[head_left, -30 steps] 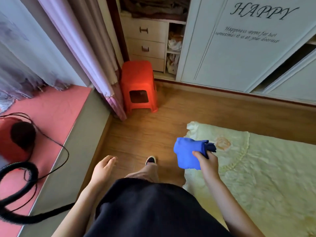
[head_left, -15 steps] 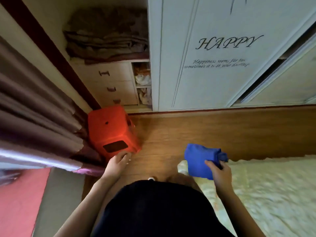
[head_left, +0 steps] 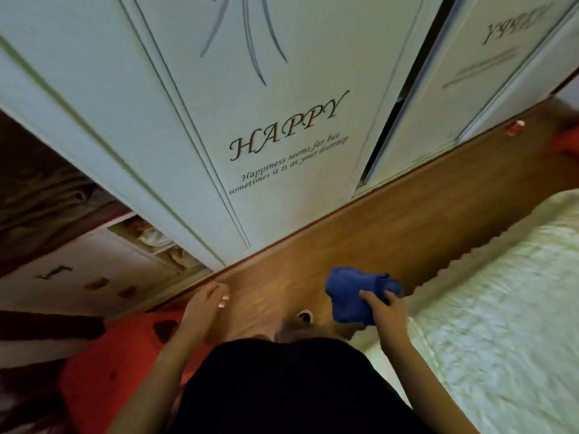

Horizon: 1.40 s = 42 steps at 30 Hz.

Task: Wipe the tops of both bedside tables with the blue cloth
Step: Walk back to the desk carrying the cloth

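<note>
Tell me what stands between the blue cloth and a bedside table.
Cannot say: no bedside table is in view. The right hand holds the blue cloth above the wood floor, between the wardrobe door and the bed.

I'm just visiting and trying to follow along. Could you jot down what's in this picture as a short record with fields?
Setting: bedroom, wooden floor, white wardrobe door lettered "HAPPY"
Right hand: grip closed on bunched blue cloth
Left hand: empty, fingers loose, above the floor
Beside person: bed with pale cover on their right, red stool on their left
Bedside tables: none in view
Wiping: not underway
</note>
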Each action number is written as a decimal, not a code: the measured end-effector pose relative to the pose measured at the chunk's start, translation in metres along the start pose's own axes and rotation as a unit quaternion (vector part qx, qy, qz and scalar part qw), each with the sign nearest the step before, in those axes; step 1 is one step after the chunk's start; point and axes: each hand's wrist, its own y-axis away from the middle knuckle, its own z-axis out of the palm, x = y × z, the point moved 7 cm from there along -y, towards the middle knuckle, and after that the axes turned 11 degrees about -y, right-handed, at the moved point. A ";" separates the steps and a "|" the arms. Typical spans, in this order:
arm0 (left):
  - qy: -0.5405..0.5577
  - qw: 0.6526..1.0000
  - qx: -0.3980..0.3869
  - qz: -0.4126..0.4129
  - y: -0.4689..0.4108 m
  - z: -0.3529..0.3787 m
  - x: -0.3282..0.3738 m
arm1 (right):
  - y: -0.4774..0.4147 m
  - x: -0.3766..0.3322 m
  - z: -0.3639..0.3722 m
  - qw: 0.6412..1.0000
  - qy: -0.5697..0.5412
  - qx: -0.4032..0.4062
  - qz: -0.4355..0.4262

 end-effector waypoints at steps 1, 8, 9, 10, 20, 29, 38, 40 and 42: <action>-0.001 1.000 0.000 -0.001 -0.017 -0.003 0.015 | -0.013 -0.013 0.007 1.000 -0.011 0.000 0.003; -0.077 0.994 -0.052 0.051 -0.128 0.013 0.139 | -0.094 -0.087 0.011 0.995 -0.086 0.048 0.002; -0.085 0.992 -0.063 0.063 -0.144 0.023 0.162 | -0.109 -0.093 0.006 0.994 -0.093 0.065 0.002; -0.091 0.990 -0.075 0.071 -0.160 0.036 0.184 | -0.123 -0.100 0.001 0.992 -0.099 0.083 0.002; -0.218 0.917 -0.267 0.199 -0.299 0.214 0.424 | -0.232 -0.156 -0.086 0.941 -0.130 0.311 0.031; -0.258 0.844 -0.375 0.285 -0.331 0.359 0.610 | -0.277 -0.193 -0.178 0.853 -0.215 0.470 0.067; -0.262 0.867 -0.349 0.241 -0.388 0.500 0.718 | -0.423 -0.256 -0.294 0.876 -0.190 0.438 0.078; -0.269 0.877 -0.334 0.219 -0.398 0.526 0.747 | -0.464 -0.286 -0.324 0.884 -0.171 0.429 0.069; -0.261 0.887 -0.316 0.214 -0.403 0.550 0.777 | -0.505 -0.324 -0.351 0.900 -0.155 0.404 0.055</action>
